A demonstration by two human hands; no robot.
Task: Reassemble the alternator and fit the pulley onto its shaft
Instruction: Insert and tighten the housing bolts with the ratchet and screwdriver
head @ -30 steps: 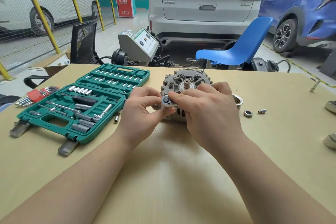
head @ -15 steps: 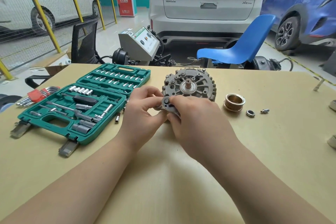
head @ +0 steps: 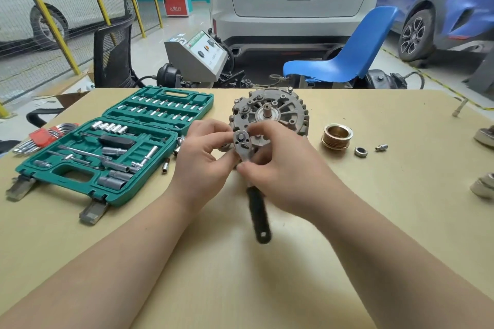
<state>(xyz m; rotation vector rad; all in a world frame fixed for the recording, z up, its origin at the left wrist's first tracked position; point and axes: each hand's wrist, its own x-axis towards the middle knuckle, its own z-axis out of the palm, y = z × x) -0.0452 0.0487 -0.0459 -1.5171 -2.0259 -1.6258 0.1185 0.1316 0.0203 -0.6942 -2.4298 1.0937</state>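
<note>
Both hands at table centre grip ratchet wrench (head: 242, 145). Left hand (head: 205, 157) pinches ratchet head; right hand (head: 283, 165) closed around neck, black handle trailing toward 6 o'clock. Alternator (head: 278, 112) sits just beyond at 12 o'clock, shaft up. Brass pulley (head: 336, 136) lies apart at 3 o'clock, nut (head: 360, 152) beside it. Green socket case (head: 112, 141) open at 9 o'clock.

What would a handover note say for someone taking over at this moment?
Left hand and right hand: fingers of both on the ratchet wrench head, its black handle pointing toward the person.
Alternator stands on the table, shaft bare.
Pulley, nut and a small bolt lie to its right.
Socket set is open at left.
Done: housing looks assembled.
Left: fit pulley, then nut.
</note>
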